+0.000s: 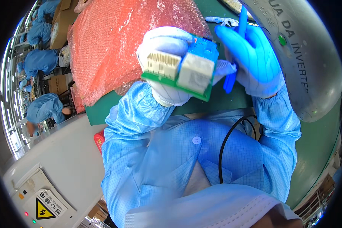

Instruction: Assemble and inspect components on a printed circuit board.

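My left hand (161, 42), in a white glove, is closed around a green circuit board (144, 76) and holds it tilted above the bench. Two pale block-shaped parts stand on the board: a slotted white connector (162, 65) and a boxy white component (195, 72). Bluish light falls on its far corner. Just right of the board, my gloved right hand (254, 57) grips a slim blue pen-shaped tool (242, 21). A blue lower end shows below the fingers, near the board; whether it touches the board I cannot tell.
Pink bubble wrap (114, 49) covers the far left of the green bench mat (100, 110). A rounded metal housing (304, 57) looms at the right. A white strip-like item (220, 20) lies beyond my hands. At lower left stands a grey machine (68, 152); co-workers (41, 60) sit farther left.
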### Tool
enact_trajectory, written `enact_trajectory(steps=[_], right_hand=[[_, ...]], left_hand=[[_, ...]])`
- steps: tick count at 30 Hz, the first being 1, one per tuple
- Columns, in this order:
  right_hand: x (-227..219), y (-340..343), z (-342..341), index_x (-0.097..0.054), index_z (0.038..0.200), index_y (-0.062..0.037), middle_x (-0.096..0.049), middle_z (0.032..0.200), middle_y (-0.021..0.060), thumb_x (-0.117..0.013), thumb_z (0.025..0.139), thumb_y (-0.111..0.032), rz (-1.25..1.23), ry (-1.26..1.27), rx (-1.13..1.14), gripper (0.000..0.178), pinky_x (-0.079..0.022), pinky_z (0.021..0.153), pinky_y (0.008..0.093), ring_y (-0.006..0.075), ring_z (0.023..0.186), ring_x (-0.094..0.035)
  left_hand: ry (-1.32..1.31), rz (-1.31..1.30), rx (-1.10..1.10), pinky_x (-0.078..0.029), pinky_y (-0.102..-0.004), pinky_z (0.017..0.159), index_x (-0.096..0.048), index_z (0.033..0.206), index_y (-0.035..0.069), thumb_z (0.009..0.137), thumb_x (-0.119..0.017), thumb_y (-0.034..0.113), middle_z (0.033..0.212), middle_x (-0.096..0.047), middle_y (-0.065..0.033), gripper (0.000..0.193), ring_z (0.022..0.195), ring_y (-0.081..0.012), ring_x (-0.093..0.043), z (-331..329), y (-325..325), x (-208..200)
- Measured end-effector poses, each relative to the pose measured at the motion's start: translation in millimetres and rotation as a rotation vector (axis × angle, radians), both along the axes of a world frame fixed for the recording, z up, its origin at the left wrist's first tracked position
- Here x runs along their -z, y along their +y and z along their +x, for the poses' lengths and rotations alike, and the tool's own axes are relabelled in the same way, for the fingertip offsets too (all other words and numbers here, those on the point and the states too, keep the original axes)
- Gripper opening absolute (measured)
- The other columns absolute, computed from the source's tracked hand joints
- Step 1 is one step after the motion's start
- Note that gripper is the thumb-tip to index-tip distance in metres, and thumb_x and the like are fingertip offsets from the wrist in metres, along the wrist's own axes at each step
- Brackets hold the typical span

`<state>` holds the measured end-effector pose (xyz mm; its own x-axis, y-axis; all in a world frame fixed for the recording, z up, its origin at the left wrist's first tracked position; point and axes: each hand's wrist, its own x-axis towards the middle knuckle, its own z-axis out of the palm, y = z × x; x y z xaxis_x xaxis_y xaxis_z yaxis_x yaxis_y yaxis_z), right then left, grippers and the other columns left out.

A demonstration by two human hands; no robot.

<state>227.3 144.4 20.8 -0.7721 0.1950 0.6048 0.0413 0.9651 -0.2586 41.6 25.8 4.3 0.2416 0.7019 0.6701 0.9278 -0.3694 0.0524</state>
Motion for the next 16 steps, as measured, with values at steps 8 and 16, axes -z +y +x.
enact_trajectory(steps=[8, 16], right_hand=[[33.9, -1.3, 13.3, -0.060, 0.120, -0.0026, -0.058, 0.086, 0.0093, -0.069, 0.076, 0.000, -0.825, 0.157, -0.071, 0.045, -0.047, 0.062, 0.0309, 0.0204, 0.073, -0.057], [6.1, 6.7, 7.7, -0.064, 0.116, -0.0059, -0.065, 0.099, 0.0172, -0.073, 0.077, -0.009, 0.044, 0.068, -0.038, 0.041, -0.049, 0.063, 0.0363, 0.0261, 0.077, -0.062]], left_hand=[[-0.598, 0.152, 0.337, -0.053, -0.0340, 0.076, -0.056, 0.100, 0.006, 0.058, -0.088, 0.017, 0.104, -0.061, -0.0155, 0.053, 0.090, -0.0261, -0.062, -4.4, 5.4, 18.7], [-0.440, 0.074, 0.210, -0.050, -0.0402, 0.081, -0.056, 0.109, 0.007, 0.064, -0.083, 0.024, 0.107, -0.061, -0.0138, 0.055, 0.095, -0.0287, -0.060, -0.2, -4.3, -7.4]])
